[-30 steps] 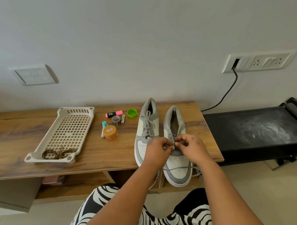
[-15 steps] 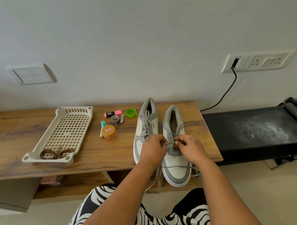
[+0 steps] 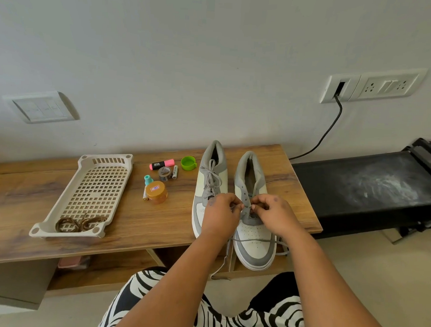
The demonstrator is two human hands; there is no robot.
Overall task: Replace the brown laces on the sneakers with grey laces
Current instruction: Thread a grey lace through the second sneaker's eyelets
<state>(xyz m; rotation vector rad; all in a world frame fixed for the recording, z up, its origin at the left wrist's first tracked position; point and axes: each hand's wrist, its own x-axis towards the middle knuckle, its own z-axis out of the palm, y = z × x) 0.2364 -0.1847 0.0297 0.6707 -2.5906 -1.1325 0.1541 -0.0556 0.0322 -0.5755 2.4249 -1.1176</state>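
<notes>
A: Nearest first?
B: Loose grey lace (image 3: 252,240) draped across the toe of the right sneaker (image 3: 253,229); one end hangs off the wooden table (image 3: 133,219) edge.
A: Hands?
B: Left hand (image 3: 221,214) and right hand (image 3: 272,212) close together over the lower eyelets, each pinching the grey lace.
A: Other shoe?
B: Left sneaker (image 3: 209,185) just beside it, already laced grey and tied.
A: Brown laces?
B: Brown laces (image 3: 79,223) coiled at the near end of the perforated tray (image 3: 58,228), well apart to the left.
A: Farther back?
B: Orange-lidded jar (image 3: 156,191), tape roll (image 3: 164,173), pink highlighter (image 3: 161,164), green cap (image 3: 188,163).
</notes>
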